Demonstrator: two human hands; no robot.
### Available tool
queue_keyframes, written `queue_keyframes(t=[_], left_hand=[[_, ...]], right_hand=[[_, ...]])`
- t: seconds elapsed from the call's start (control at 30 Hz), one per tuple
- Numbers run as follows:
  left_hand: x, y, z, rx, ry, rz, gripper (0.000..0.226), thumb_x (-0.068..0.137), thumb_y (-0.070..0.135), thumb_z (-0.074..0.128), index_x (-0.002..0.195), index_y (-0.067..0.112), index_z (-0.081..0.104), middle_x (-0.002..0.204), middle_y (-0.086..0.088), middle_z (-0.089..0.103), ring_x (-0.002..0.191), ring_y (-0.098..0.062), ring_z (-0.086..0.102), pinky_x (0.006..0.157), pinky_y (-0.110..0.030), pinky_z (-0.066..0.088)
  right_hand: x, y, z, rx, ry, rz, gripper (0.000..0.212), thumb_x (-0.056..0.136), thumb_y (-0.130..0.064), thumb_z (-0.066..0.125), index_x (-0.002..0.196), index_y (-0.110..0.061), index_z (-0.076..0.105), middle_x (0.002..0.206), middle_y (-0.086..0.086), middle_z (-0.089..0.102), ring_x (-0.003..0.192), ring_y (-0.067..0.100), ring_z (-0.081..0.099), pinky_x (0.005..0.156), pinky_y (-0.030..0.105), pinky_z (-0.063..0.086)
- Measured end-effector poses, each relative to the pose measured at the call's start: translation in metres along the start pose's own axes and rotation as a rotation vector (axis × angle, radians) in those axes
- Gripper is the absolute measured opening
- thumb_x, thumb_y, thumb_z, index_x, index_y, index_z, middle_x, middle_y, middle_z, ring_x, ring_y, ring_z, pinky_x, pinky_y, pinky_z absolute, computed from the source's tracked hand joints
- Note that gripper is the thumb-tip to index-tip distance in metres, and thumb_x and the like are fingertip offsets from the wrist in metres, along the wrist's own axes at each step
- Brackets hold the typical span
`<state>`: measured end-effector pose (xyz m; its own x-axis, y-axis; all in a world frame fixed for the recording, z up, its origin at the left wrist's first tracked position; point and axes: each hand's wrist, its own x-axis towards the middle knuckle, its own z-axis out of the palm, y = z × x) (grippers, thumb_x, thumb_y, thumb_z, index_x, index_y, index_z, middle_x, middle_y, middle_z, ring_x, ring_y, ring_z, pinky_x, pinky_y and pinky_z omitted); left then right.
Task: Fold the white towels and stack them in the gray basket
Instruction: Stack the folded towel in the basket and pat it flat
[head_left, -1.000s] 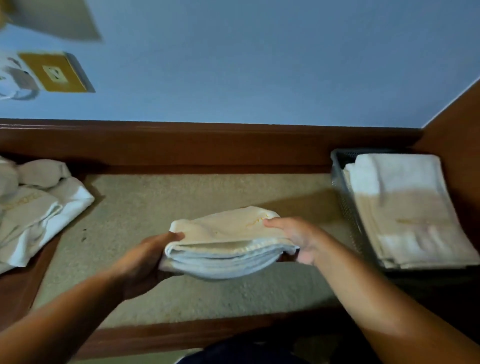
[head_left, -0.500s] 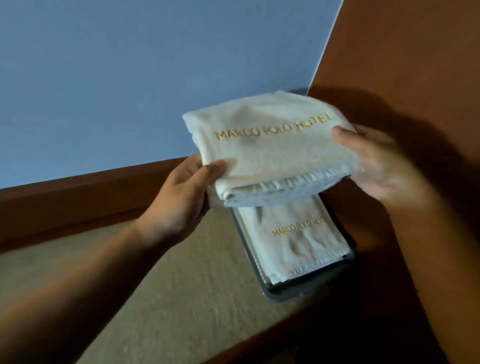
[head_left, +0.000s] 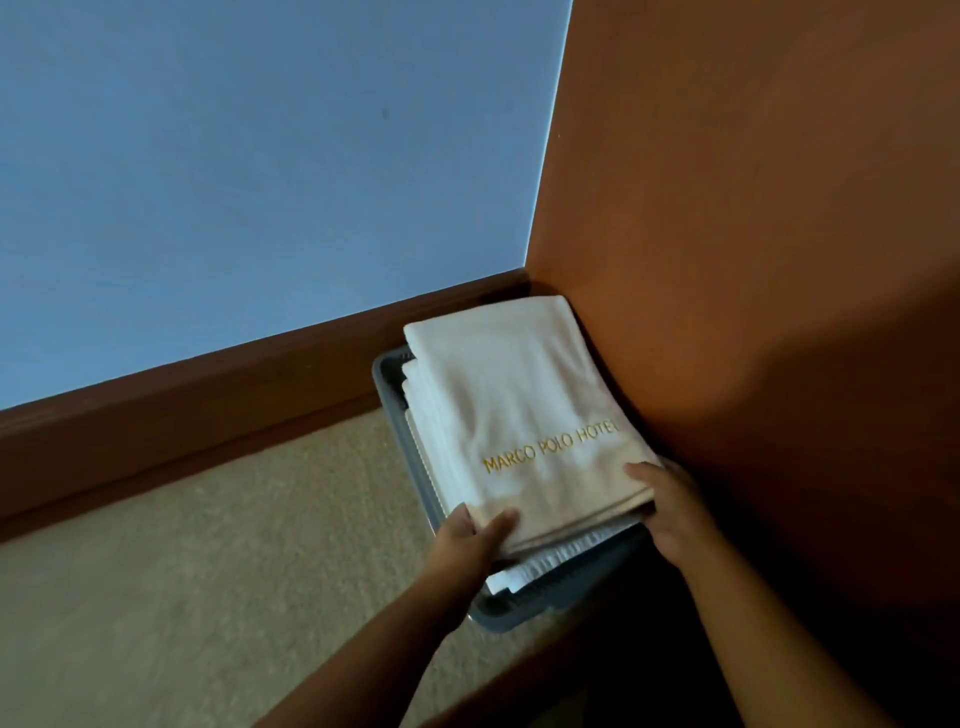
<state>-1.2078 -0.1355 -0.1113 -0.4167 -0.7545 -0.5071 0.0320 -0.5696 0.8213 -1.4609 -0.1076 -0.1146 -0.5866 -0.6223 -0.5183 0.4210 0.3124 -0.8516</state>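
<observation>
Filling most of the view, a blue wall is meeting an orange-brown wooden panel at a corner, with a dark wooden rail running along the wall's foot. Beige carpet-like surface is lying below. Gray basket is sitting in that corner, against the panel. Folded white towel is lying on the towel stack inside the basket, its far end reaching past the far rim. Left hand is pinching the towel's near left corner, thumb on top, fingers underneath. Right hand is pinching the near right corner likewise. Gold lettering, MARCO POLO HOTEL, is facing up.
</observation>
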Motion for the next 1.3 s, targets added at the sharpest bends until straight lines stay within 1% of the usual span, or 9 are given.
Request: queue_keyframes(t=[0.2,0.33,0.43,0.53,0.63,0.73,0.9,1.1,1.3], left_hand=[[-0.011,-0.008,0.01,-0.019,-0.057,-0.047,0.037,0.091,0.014,0.072,0.126,0.009,0.059,0.114,-0.012,0.075,0.107,-0.034,0.071,0.096,-0.051,0.056],[-0.014,-0.03,0.008,0.043,-0.025,-0.143,0.081,0.059,0.044,0.094,0.125,0.009,0.062,0.112,-0.008,0.076,0.105,-0.026,0.072,0.09,-0.04,0.059],[-0.011,-0.02,0.003,0.312,0.091,-0.082,0.071,0.066,0.045,0.089,0.121,0.018,0.053,0.114,-0.008,0.071,0.101,-0.022,0.071,0.088,-0.043,0.06],[-0.007,-0.004,0.006,0.728,0.417,0.255,0.088,0.078,0.048,0.079,0.143,0.019,0.026,0.14,-0.006,0.038,0.127,-0.017,0.043,0.108,-0.04,0.045],[0.007,0.018,0.016,1.181,0.299,0.578,0.094,0.094,0.062,0.05,0.161,0.021,-0.001,0.167,-0.002,-0.007,0.153,-0.02,-0.003,0.125,-0.04,0.009],[0.038,0.017,0.011,1.597,-0.049,0.549,0.089,0.098,0.073,0.025,0.158,0.026,-0.02,0.16,0.002,-0.038,0.147,-0.02,-0.037,0.126,-0.047,-0.008],[0.058,0.003,-0.008,1.66,-0.094,0.563,0.094,0.093,0.082,0.02,0.157,0.029,-0.024,0.16,0.006,-0.038,0.146,-0.013,-0.039,0.123,-0.041,-0.015],[0.087,0.044,-0.007,1.659,0.023,0.615,0.079,0.101,0.068,0.02,0.16,0.027,-0.015,0.164,-0.005,-0.03,0.15,-0.026,-0.029,0.124,-0.044,-0.012],[0.141,0.095,-0.03,1.724,0.068,0.493,0.08,0.093,0.079,0.027,0.158,0.046,-0.006,0.163,0.0,-0.033,0.149,-0.03,-0.031,0.121,-0.049,-0.01]], right_hand=[[0.008,0.001,-0.006,0.123,0.045,0.086,0.019,0.083,-0.007,0.06,0.098,-0.008,0.072,0.096,0.013,0.072,0.084,0.031,0.068,0.078,0.038,0.053],[0.009,0.035,-0.004,0.11,0.229,0.03,0.04,0.072,-0.013,0.065,0.111,-0.004,0.071,0.114,0.021,0.07,0.097,0.039,0.069,0.077,0.042,0.055],[0.002,0.037,0.005,-0.122,0.447,-0.104,0.057,0.07,-0.019,0.071,0.124,-0.006,0.06,0.127,0.023,0.061,0.107,0.038,0.063,0.087,0.047,0.055],[-0.016,0.033,0.021,-0.452,0.511,-0.54,0.065,0.078,-0.008,0.071,0.138,-0.012,0.046,0.145,0.019,0.035,0.126,0.039,0.043,0.109,0.049,0.04],[-0.013,0.036,0.032,-0.896,0.275,-0.945,0.056,0.082,-0.025,0.063,0.137,-0.014,0.057,0.148,0.016,0.04,0.133,0.037,0.04,0.109,0.049,0.034],[0.004,0.044,0.033,-1.237,0.177,-0.766,0.073,0.087,-0.057,0.038,0.149,-0.022,0.047,0.157,0.018,0.037,0.142,0.039,0.038,0.11,0.059,0.034],[0.011,0.043,0.03,-1.3,0.161,-0.55,0.093,0.079,-0.072,0.011,0.16,-0.027,0.02,0.167,0.012,0.017,0.153,0.032,0.016,0.121,0.05,0.01],[0.013,0.039,0.038,-1.366,0.138,-0.555,0.088,0.085,-0.071,0.02,0.161,-0.025,0.016,0.168,0.012,0.01,0.154,0.031,0.008,0.122,0.053,0.006],[0.007,0.049,0.03,-1.273,0.169,-0.755,0.082,0.084,-0.076,0.035,0.154,-0.033,0.036,0.164,0.012,0.025,0.152,0.034,0.02,0.119,0.055,0.02]])
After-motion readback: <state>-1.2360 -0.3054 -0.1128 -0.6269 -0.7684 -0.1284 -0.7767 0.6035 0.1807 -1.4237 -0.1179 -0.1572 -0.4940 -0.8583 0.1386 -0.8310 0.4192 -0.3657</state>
